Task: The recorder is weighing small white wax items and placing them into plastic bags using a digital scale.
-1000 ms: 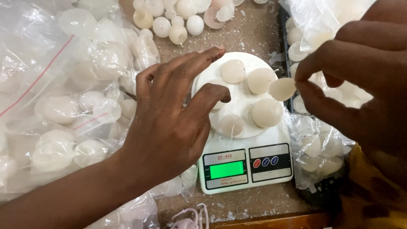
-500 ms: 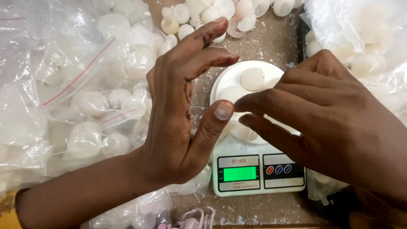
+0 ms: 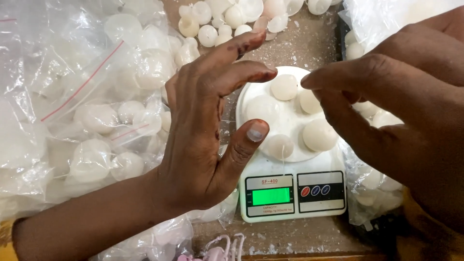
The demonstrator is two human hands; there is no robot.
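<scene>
- Head view: my left hand (image 3: 203, 145) hung open, fingers spread, beside the white kitchen scale (image 3: 290, 193), holding nothing.
- My right hand (image 3: 396, 116) reached over the scale's round platform (image 3: 251, 92) with fingertips narrowed towards the pale round pieces (image 3: 284, 87); I could not tell whether it pinched one.
- Those five pieces lay on the platform; they looked light, smooth and brittle, best taken gently at their rounded edges.
- Clear bags (image 3: 92, 121) of similar pieces crowded the tabletop (image 3: 314, 43).
</scene>
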